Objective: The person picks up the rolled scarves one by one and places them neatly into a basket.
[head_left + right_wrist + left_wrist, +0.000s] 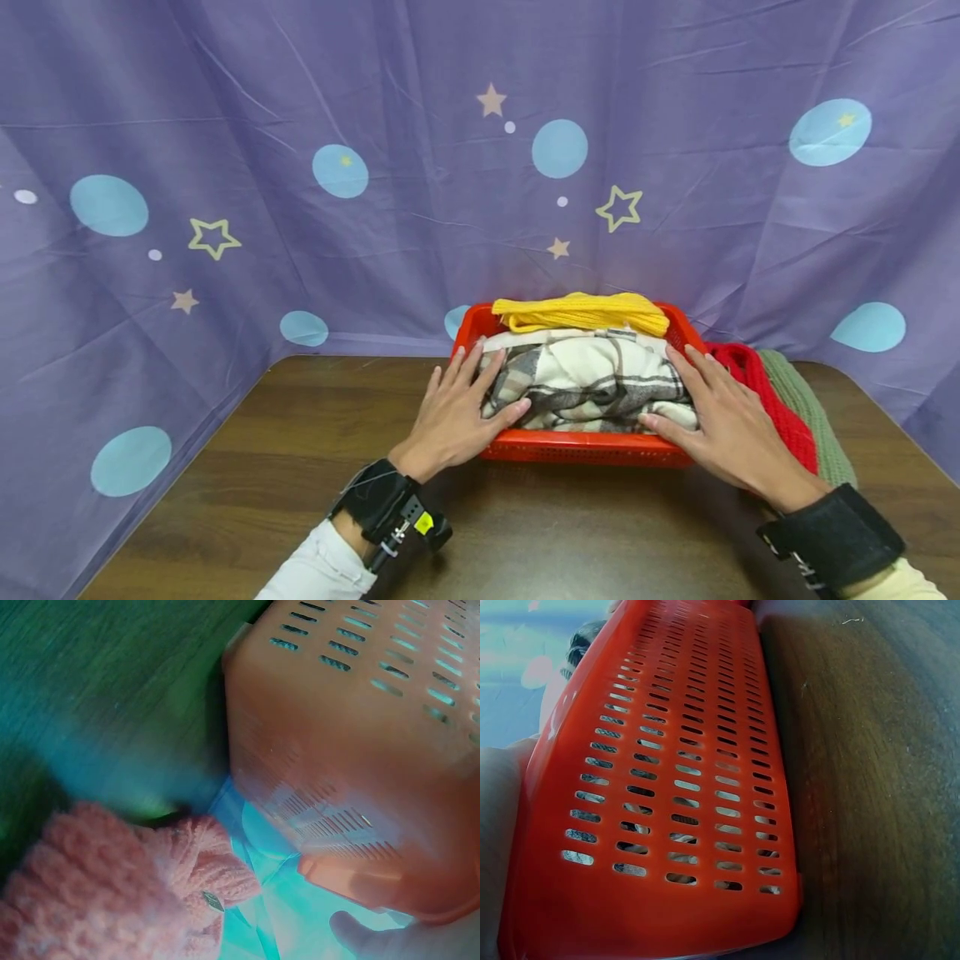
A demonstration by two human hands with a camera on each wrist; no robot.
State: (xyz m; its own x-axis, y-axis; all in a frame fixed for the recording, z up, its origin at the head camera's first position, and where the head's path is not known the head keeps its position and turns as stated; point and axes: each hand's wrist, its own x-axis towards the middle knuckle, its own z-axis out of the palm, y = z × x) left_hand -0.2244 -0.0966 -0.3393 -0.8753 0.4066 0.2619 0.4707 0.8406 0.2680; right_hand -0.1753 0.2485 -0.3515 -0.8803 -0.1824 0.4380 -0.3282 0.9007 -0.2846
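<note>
A red plastic basket (585, 448) with slotted walls stands on the wooden table. Inside it, a bundled black, white and beige plaid cloth (573, 375) fills the front, and a folded yellow knit (588, 313) lies along the back. My left hand (453, 421) rests at the left rim, fingers spread, thumb over the cloth. On the opposite side, my right hand (727, 421) lies across the right rim with its fingers spread and thumb on the cloth's edge. The left wrist view looks along the basket's slotted front wall (667, 787); the right wrist view shows its corner.
Right of the basket, a red knit (776, 408) and a green knit (813, 417) lie on the table (337, 433), partly behind my right hand. In the right wrist view the red knit (97, 892) looks pinkish. A purple patterned curtain (420, 208) hangs behind the table.
</note>
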